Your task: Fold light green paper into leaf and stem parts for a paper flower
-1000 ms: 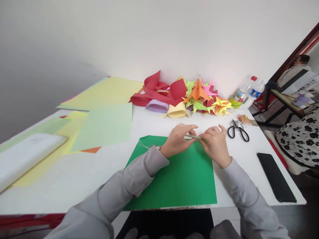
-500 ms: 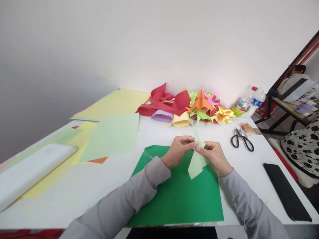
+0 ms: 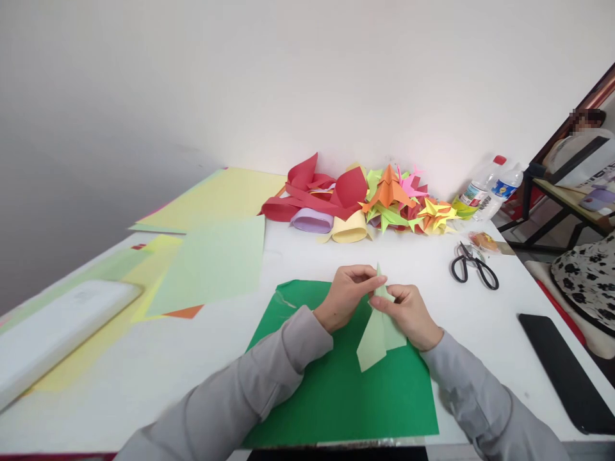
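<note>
A pale green folded paper [image 3: 372, 342], with a narrow tip at the top and two wing-like flaps below, is held up between my hands. My left hand [image 3: 350, 293] pinches it near the tip between thumb and fingers. Just below and to the right, my right hand [image 3: 408, 310] grips its upper body with thumb on top. Part of the folds is hidden behind my fingers. Beneath both hands lies a large green sheet [image 3: 331, 390] on the white table [image 3: 202, 378].
Red paper shapes [image 3: 307, 198] and folded stars [image 3: 435, 214] are piled against the wall. Scissors [image 3: 473, 266], bottles [image 3: 480, 189] and a black phone-like slab [image 3: 564, 371] lie to the right. Coloured sheets [image 3: 211, 262] and a white box-like object [image 3: 67, 333] occupy the left. A person sits far right.
The folded paper has come lower and turned slightly, its flaps now nearer to me. My right hand has shifted down a little. The camera view has moved slightly too.
</note>
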Available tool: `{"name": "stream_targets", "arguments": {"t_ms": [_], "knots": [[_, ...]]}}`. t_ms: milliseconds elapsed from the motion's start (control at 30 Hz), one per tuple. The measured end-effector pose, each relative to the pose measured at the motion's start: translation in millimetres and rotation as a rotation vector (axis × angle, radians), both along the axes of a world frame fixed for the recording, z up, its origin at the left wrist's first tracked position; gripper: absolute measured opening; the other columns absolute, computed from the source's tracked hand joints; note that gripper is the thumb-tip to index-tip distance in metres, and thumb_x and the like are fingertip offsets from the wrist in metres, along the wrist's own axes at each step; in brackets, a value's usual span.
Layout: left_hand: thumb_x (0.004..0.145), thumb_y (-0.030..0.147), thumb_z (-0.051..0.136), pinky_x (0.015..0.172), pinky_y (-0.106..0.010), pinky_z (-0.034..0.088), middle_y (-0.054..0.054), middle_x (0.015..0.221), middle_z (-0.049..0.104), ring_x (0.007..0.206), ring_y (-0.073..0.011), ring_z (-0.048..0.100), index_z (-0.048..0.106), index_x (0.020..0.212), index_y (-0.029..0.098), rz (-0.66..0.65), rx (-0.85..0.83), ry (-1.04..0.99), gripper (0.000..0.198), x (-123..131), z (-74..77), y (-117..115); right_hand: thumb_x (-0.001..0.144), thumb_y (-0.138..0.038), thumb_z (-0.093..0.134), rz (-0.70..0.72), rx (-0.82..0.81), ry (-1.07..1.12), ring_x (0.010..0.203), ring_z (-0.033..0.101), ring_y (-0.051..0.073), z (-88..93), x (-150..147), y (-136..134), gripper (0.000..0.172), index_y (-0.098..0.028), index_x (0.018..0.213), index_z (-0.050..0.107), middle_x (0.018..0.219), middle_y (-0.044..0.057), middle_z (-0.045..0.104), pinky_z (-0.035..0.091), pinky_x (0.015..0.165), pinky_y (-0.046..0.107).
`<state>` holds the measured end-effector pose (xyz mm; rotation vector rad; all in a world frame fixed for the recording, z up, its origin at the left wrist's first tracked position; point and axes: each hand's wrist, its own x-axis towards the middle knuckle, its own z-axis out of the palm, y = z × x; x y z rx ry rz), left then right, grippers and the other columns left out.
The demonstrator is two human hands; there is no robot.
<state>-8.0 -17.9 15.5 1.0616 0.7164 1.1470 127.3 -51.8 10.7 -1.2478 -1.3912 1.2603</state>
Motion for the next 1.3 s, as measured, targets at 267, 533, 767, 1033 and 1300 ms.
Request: {"name": "stream_targets", "arguments": {"t_ms": [267, 533, 767, 1033, 1300], "knots": [[0.061, 0.032, 0.079, 0.047, -0.023, 0.022, 0.004, 0.049, 0.044, 0.048, -0.0060, 0.033, 0.062, 0.052, 0.013, 0.050, -0.088, -0.024, 0.027, 2, -1.5, 1, 0.063, -0.048, 0.074, 0.054, -0.157, 0.167, 0.046, 0.032, 0.007, -7.5, -1, -1, 0.043, -0.017, 0.052, 0.047, 0.048, -0.006, 0.041, 0.025, 0.046, 0.024], [0.063, 0.031, 0.075, 0.049, -0.024, 0.028, 0.001, 0.052, 0.050, 0.050, -0.0076, 0.039, 0.064, 0.052, 0.014, 0.090, -0.107, -0.052, 0.023, 0, -0.4, 2, 0.062, -0.050, 0.075, 0.059, -0.159, 0.173, 0.047, 0.033, 0.007, -12.6, -2, -1, 0.043, -0.016, 0.054, 0.050, 0.049, -0.006, 0.041, 0.027, 0.047, 0.023], [0.065, 0.026, 0.072, 0.049, -0.023, 0.031, 0.002, 0.055, 0.049, 0.049, -0.0071, 0.040, 0.063, 0.050, 0.014, 0.145, -0.057, -0.064, 0.021, 1, -1.7, 3, 0.061, -0.051, 0.076, 0.053, -0.178, 0.162, 0.046, 0.033, 0.007, -9.5, -3, -1, 0.044, -0.016, 0.052, 0.049, 0.048, -0.006, 0.042, 0.027, 0.046, 0.024], [0.065, 0.030, 0.074, 0.046, -0.024, 0.030, 0.003, 0.049, 0.047, 0.047, -0.0075, 0.039, 0.061, 0.051, 0.015, 0.181, -0.010, 0.005, 0.024, -2, 1.0, 5, 0.059, -0.056, 0.074, 0.029, -0.140, 0.057, 0.051, 0.039, 0.011, -9.5, -3, -1, 0.044, -0.016, 0.055, 0.056, 0.049, -0.004, 0.044, 0.030, 0.047, 0.025], [0.072, 0.041, 0.069, 0.047, -0.023, 0.036, -0.001, 0.062, 0.056, 0.049, -0.0075, 0.045, 0.064, 0.059, 0.013, 0.112, -0.053, -0.029, 0.031, -3, -2.9, 4, 0.062, -0.052, 0.073, 0.018, -0.117, 0.072, 0.049, 0.030, 0.008, -11.1, -4, -1, 0.044, -0.017, 0.050, 0.049, 0.049, -0.005, 0.035, 0.025, 0.049, 0.025]]}}
